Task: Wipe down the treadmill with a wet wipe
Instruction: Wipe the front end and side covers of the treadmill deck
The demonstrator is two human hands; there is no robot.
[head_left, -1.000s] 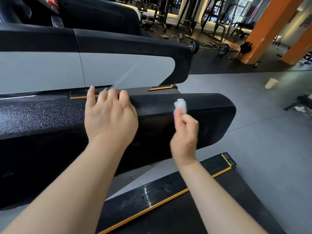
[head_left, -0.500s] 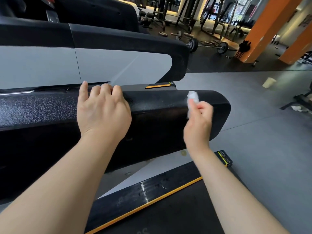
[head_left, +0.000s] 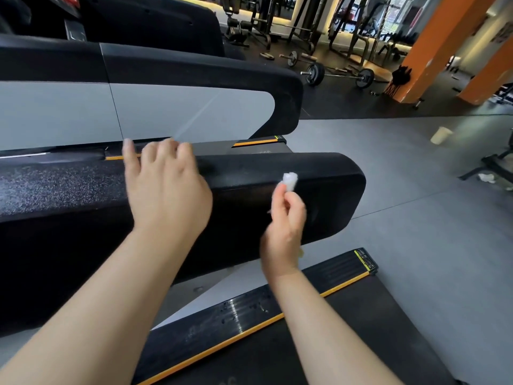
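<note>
The long treadmill arm (head_left: 319, 190) runs from left to right across the middle. The left hand (head_left: 166, 190) lies on top of the arm, with its fingers over the far edge. The right hand (head_left: 286, 218) is to the right of it, in front of the arm's side, and holds the wipe (head_left: 290, 180) up near the top edge. Below the hands lies the foot rail (head_left: 249, 318), and the belt (head_left: 347, 343) lies beside it on the right. Behind the arm stands another treadmill (head_left: 166, 87). Far behind on the floor lies a barbell (head_left: 338, 75). A cup (head_left: 441, 135) lies on the floor at the right.
</note>
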